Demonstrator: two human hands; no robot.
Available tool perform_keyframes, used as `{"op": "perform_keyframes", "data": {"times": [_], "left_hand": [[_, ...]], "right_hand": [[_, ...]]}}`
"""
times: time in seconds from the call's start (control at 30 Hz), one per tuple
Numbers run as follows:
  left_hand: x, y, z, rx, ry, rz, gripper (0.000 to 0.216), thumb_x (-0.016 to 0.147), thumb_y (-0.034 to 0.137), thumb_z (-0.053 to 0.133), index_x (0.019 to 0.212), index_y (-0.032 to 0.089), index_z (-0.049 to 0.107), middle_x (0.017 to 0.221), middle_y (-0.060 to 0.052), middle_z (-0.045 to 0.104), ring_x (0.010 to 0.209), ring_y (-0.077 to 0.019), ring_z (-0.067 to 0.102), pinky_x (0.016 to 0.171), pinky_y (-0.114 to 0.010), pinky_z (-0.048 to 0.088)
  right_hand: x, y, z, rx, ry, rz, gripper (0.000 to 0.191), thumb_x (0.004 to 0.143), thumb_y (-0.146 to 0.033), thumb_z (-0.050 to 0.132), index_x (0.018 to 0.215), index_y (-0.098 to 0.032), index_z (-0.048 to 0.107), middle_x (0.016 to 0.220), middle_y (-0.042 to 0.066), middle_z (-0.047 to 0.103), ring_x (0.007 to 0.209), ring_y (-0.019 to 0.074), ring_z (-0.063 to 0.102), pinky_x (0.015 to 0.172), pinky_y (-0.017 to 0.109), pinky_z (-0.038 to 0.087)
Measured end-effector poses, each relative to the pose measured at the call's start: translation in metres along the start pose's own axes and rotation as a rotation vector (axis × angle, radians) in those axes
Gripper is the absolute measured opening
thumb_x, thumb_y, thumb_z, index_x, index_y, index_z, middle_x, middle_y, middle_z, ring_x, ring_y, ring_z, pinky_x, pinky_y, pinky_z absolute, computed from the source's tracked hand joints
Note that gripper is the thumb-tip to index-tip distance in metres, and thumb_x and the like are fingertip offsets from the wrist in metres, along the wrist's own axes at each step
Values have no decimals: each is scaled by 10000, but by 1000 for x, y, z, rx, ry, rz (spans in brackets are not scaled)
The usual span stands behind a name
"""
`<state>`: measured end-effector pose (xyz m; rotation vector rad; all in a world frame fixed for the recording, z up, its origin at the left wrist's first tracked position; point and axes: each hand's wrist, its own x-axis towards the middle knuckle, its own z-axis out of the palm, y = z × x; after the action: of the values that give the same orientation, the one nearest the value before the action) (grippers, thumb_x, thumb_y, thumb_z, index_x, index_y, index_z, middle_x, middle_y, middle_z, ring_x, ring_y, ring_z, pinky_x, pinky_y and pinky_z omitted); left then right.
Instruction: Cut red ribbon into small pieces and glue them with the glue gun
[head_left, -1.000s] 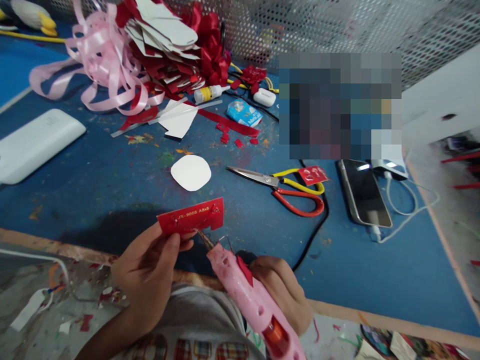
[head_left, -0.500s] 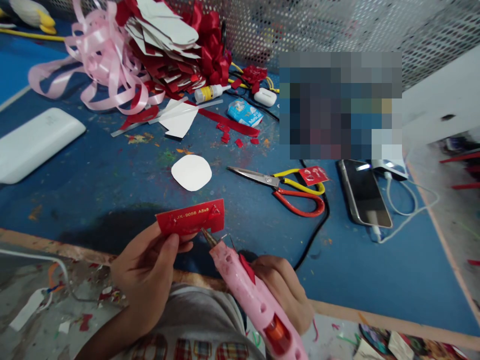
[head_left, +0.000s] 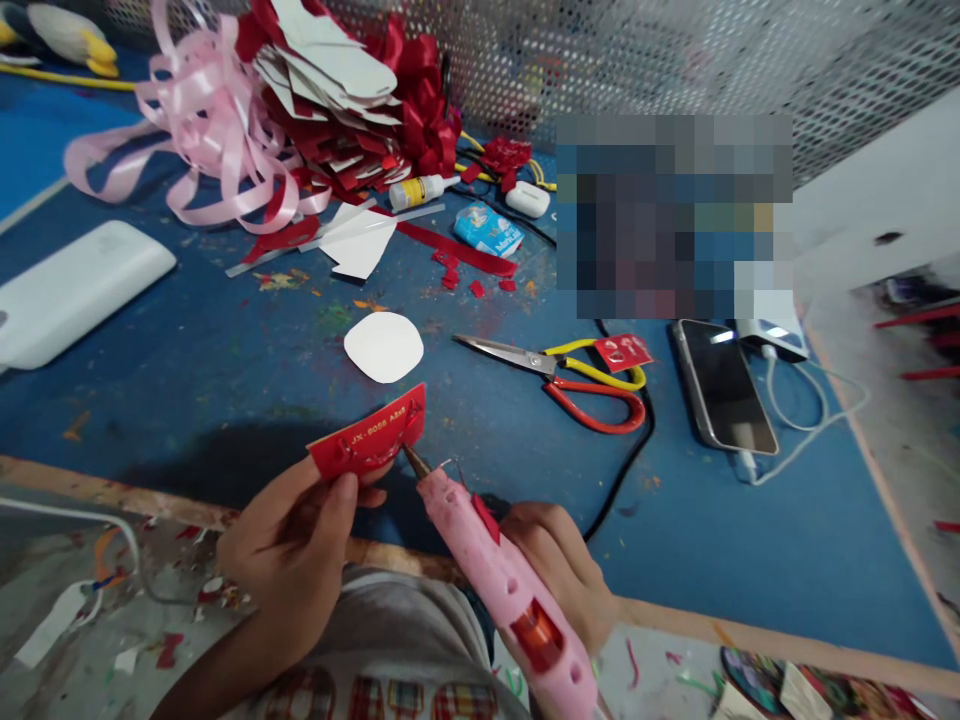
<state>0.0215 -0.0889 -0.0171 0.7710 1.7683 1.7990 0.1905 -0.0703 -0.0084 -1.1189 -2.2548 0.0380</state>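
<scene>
Between thumb and fingers, my left hand (head_left: 300,550) pinches a red card (head_left: 370,437) printed with gold lettering, tilted up over the table's front edge. Shiny glue-like streaks lie on its face. My right hand (head_left: 562,565) is wrapped round a pink hot glue gun (head_left: 499,585), partly hidden behind it. The gun's metal nozzle points up and left, its tip at the card's lower right edge. A white rounded paper piece (head_left: 384,347) lies flat just beyond the card. Scissors (head_left: 555,375) with yellow and red handles lie to the right, a small red card piece (head_left: 624,352) on them.
A pile of red and white cut pieces (head_left: 330,90) and pink ribbon (head_left: 199,120) stand at the back left. Nearby lie a small glue bottle (head_left: 420,190) and a blue packet (head_left: 487,228). A white device (head_left: 90,290) is left; a phone (head_left: 724,385) with cable lies right.
The red card has tilted, its right end rising and shifting left. The glue gun has moved slightly left and up, its nozzle staying near the card's edge.
</scene>
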Motion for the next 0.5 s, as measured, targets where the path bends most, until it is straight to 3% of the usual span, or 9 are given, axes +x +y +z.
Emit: {"op": "perform_keyframes", "data": {"times": [0.13,0.23,0.37,0.5], "left_hand": [[9,3,3,-37,65,-40,123,727,175,673,845,187,703,681,29,732,528,-121,675,519,-198,589],[21,5,2,-79,89,-74,164,730,206,685,893,186,697,730,18,737,595,-134,693,577,-219,602],[42,8,-4,-184,102,-80,205,734,227,696,935,188,686,763,10,742,650,-142,704,618,-222,604],[62,9,-14,-225,46,-127,277,733,263,700,979,140,670,799,-44,749,700,-184,713,631,-249,608]], "right_hand": [[-2,-6,10,-5,160,112,314,913,-130,380,636,-188,517,563,-6,525,613,118,546,504,216,403],[-6,-4,10,78,145,180,235,887,-127,412,694,-190,530,684,6,565,637,115,558,544,225,419],[-5,10,-5,31,207,215,92,841,-158,506,803,-200,579,772,22,595,713,154,591,631,256,458],[-5,37,-23,-127,240,174,90,844,-256,544,852,-192,607,786,54,613,830,216,604,723,306,472]]}}
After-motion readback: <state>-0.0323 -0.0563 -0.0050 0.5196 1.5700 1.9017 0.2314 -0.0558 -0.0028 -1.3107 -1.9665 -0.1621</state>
